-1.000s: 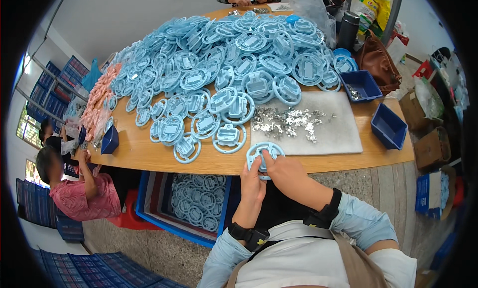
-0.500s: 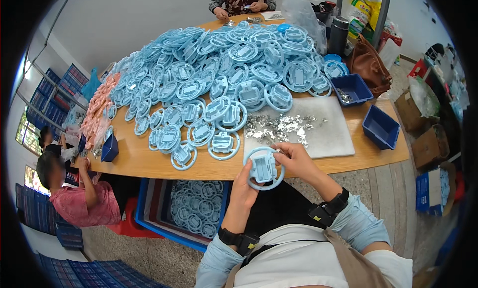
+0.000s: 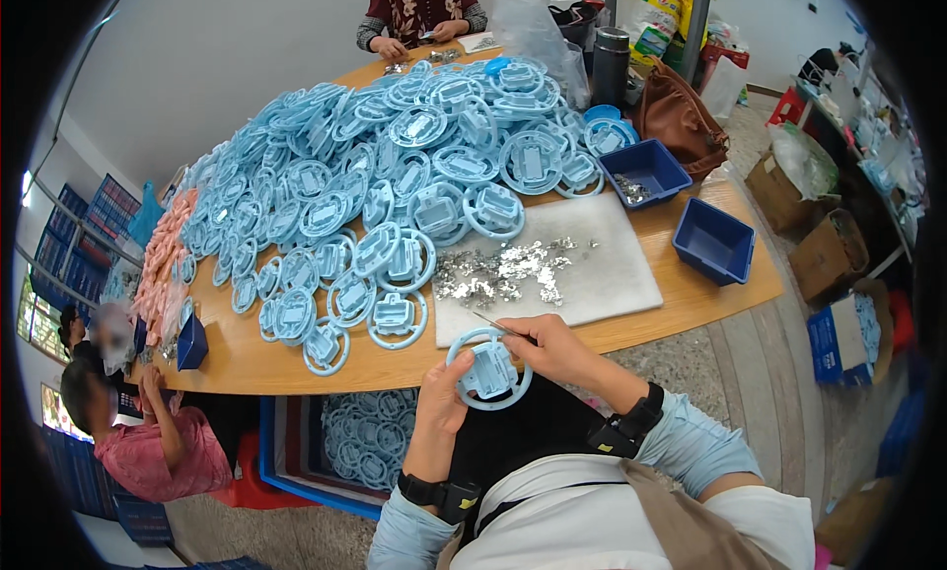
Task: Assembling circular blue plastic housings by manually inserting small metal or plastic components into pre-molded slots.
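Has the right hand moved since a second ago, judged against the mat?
Yes, rightward: the right hand is now farther along the mat's near edge, away from its near left corner.

1. Ring-shaped part [image 3: 490, 371], near: light-blue plastic, smooth, faint sheen.
2. Slim tool [image 3: 498, 325], near: dark, metal-looking.
3. Heap of matching parts [image 3: 326, 180], far and left: pale-blue moulded plastic, smooth.
4. Small pieces [image 3: 513, 269]: bright silvery metal, highly reflective.
5. Mat [image 3: 602, 254]: off-white, matt, slightly rough-looking.
6. Table [image 3: 695, 299]: wood-grained top, smooth, slight gloss.
7. Tray [image 3: 705, 259], right: dark-blue plastic, smooth.
8. Handbag [image 3: 681, 121], far right: brown, leather-like, glossy, creased.
9. Clear bag [image 3: 533, 37], far: thin crinkled plastic, shiny.
10. Carton [image 3: 829, 264], right: brown cardboard, matt.
11. Sleeve [image 3: 700, 442], near right: light-blue cloth, matt, wrinkled.
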A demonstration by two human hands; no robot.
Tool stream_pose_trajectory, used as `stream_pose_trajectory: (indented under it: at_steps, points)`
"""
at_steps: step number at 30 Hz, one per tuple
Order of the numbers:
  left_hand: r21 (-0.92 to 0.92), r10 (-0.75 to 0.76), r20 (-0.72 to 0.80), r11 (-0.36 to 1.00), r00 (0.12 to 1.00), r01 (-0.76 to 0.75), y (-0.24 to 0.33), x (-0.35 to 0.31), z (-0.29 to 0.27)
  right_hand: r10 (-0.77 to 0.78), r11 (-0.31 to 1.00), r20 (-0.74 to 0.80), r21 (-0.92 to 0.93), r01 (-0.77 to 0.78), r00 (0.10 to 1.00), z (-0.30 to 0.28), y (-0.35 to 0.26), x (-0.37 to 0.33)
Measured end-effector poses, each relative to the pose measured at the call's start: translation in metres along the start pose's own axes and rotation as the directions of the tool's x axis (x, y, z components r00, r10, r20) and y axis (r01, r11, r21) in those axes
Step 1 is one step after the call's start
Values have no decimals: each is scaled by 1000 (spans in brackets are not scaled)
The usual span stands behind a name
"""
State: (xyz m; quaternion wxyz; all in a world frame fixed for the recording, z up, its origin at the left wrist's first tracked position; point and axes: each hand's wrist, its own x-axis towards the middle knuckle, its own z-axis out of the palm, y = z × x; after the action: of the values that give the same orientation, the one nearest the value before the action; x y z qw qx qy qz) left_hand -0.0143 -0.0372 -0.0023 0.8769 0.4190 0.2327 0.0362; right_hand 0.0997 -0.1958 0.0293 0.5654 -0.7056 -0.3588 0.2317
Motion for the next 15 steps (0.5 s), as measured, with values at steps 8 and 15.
stream_pose_trajectory:
  at_steps: [8,15]
  points:
    - [-4,80,-67,997,994,-81,-6,-4,24,-78,982,-282,-186,25,956,-42,29,3]
    - [2,80,-76,997,994,-80,-12,0,24,-241,811,-428,-582,-61,871,-114,61,16]
